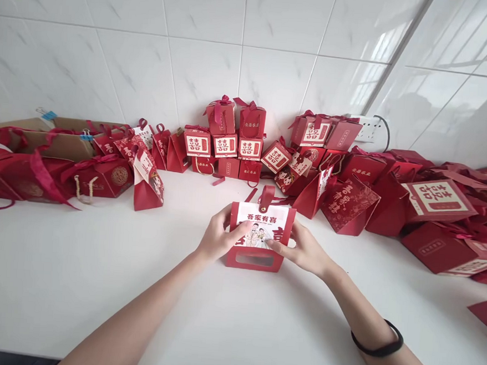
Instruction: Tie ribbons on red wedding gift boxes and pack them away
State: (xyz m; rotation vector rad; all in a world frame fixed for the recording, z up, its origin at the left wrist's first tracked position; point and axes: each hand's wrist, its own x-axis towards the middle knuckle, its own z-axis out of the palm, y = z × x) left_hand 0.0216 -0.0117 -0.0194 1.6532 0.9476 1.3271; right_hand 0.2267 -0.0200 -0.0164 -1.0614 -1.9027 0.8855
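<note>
A red gift box stands upright on the white table, held from both sides. Its front carries a white card printed with a cartoon couple and red characters, above a clear window. A red strap loop is fastened at its top. My left hand grips the box's left side, thumb on the card and fingers behind. On the right side my right hand holds it the same way, thumb near the couple's feet. The fingers behind the box are partly hidden.
Stacked red boxes with ribbons stand at the tiled wall. More red boxes pile up at right. An open cardboard carton and red boxes are at left. A power strip is by the wall.
</note>
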